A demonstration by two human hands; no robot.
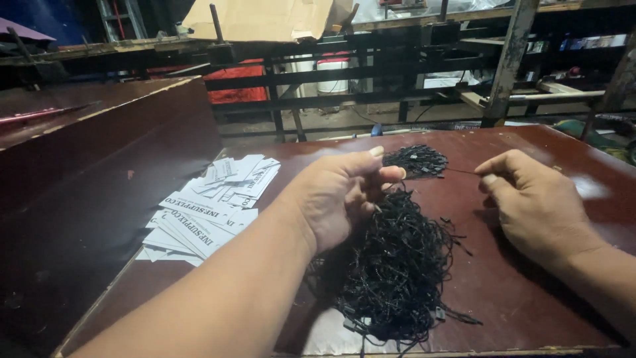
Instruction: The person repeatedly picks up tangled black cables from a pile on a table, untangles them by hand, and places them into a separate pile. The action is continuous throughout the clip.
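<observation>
- Left hand [341, 199] pinches a thin black string [457, 171], fingers closed, above the tangled pile [397, 265] at 6 o'clock.
- Right hand [533, 202] apparently nips its far end (blurred).
- Pulling could drag the tangle off the counter [530, 298].

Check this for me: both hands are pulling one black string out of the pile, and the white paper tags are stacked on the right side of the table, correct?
Not quite. The head view shows the white paper tags on the left side of the table. The left hand and right hand do hold one black string over the pile.

workshop | worn brown worktable [530, 292] | metal racks [371, 73] | cardboard [265, 18]
</observation>
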